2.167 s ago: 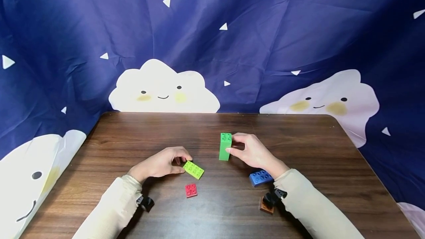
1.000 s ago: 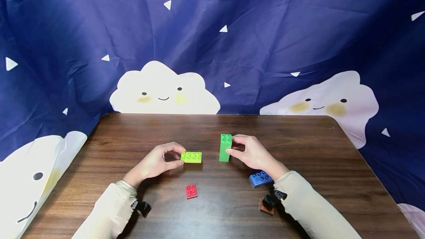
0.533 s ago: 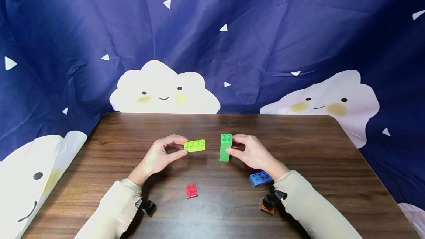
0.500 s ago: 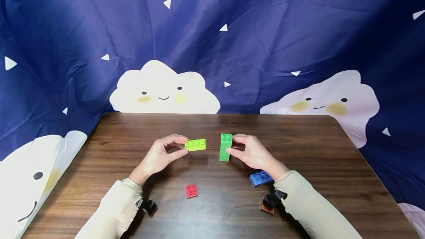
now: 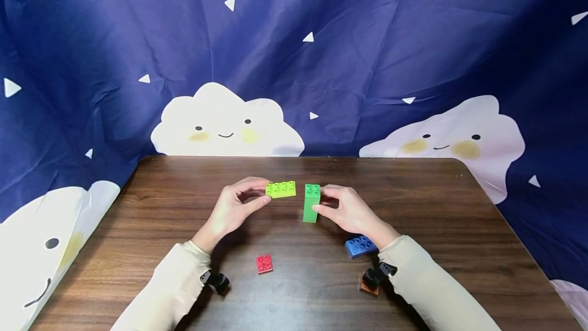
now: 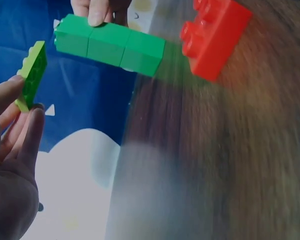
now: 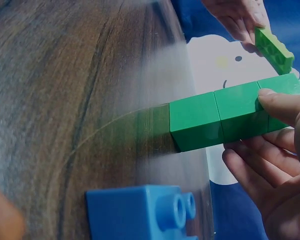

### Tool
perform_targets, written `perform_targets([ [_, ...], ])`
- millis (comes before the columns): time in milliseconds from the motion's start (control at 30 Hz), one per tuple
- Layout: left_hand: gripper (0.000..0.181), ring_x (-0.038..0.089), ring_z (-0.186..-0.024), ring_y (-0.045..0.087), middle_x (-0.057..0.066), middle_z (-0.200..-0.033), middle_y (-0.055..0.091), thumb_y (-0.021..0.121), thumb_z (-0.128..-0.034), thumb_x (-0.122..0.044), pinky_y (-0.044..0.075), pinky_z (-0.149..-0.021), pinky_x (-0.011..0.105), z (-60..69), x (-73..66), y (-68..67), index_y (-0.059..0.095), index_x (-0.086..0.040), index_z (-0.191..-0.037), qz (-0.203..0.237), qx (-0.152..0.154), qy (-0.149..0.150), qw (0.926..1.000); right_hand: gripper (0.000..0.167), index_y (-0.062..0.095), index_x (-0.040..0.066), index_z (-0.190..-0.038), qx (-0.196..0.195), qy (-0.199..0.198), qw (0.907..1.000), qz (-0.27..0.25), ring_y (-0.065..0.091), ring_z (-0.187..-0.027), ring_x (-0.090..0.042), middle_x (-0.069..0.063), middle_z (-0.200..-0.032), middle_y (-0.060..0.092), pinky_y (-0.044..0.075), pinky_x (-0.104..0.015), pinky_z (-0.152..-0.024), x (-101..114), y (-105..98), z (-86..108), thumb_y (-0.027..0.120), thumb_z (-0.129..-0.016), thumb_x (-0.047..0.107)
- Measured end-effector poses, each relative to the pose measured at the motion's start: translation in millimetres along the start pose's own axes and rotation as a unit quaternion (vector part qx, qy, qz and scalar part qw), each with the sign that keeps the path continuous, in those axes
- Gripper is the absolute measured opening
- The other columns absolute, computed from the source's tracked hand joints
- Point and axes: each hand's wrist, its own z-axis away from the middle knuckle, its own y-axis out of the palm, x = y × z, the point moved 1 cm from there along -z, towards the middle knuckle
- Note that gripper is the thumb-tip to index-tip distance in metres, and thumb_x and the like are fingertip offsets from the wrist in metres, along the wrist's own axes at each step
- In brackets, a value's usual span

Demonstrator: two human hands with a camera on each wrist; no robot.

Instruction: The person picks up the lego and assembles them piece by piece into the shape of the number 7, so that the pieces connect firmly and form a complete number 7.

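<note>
My left hand [image 5: 234, 207] pinches a thin lime-green toy brick [image 5: 280, 189] by its left end, studs up, raised off the table. Just right of it, a tower of three green bricks [image 5: 311, 206] stands upright on the table. The thumb and fingers of my right hand [image 5: 351, 212] grip this tower from its right side. A small gap separates the lime brick from the tower's studded top in the head view. The left wrist view shows the lime brick [image 6: 32, 75] held between thumb and fingers, its hollow underside facing the tower [image 6: 110, 44].
A red brick [image 5: 264, 264] lies on the dark wooden table [image 5: 294, 300] in front of the left hand. Below the right forearm sit a blue brick [image 5: 360, 246] and a brown brick [image 5: 369, 287], partly covered by the wrist camera. A blue curtain [image 5: 294, 55] hangs behind.
My left hand has picked the lime brick up off the table, straightened it, and brought it up and rightward beside the tower's top. My right hand has kept its grip in place.
</note>
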Motion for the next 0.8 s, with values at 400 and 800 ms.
perform_targets([
  [400,0.039,0.006,-0.104,0.074,0.024,-0.124,0.074,0.080,-0.0915,0.008,0.063,-0.095,0.026,-12.7,-7.7,19.7,0.072,0.009,-0.129,0.006,0.006,0.008,0.9999,0.034,0.075,0.010,-0.134,0.005,0.004,1.0000,-0.005,0.074,-0.118,-0.026,-0.011,-0.136,0.073,0.064,-0.041,-0.100,-0.5,0.4,-0.9,0.077,-0.101,0.018],
  [800,0.036,0.009,-0.102,0.074,0.022,-0.124,0.075,0.079,-0.0923,0.006,0.063,-0.097,0.027,-20.3,-13.8,34.3,0.074,0.007,-0.128,0.005,0.016,0.019,0.9997,0.038,0.073,0.009,-0.138,0.006,0.002,1.0000,-0.002,0.074,-0.118,-0.026,-0.012,-0.137,0.073,0.064,-0.041,-0.100,0.9,-0.7,-0.5,0.077,-0.101,0.017],
])
